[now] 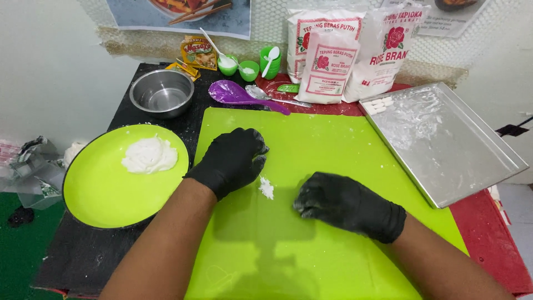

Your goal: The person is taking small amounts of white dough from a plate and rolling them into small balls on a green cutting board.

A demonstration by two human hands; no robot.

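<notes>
Both my hands wear black gloves and rest on a lime-green mat [333, 144]. My left hand [232, 160] is curled into a loose fist; whether dough is inside it is hidden. My right hand [340, 201] lies knuckles up, fingers bent down onto the mat. Between them sits a small white lump of dough [267, 188], touching neither hand clearly. A green plate [100, 194] at the left carries a larger mound of white dough [149, 155].
A metal tray [449, 155] at the right holds a few small white dough pieces [378, 105] in its far corner. Behind the mat are a steel bowl [161, 92], purple spoon [239, 93], green cups [250, 68] and white flour bags [350, 53].
</notes>
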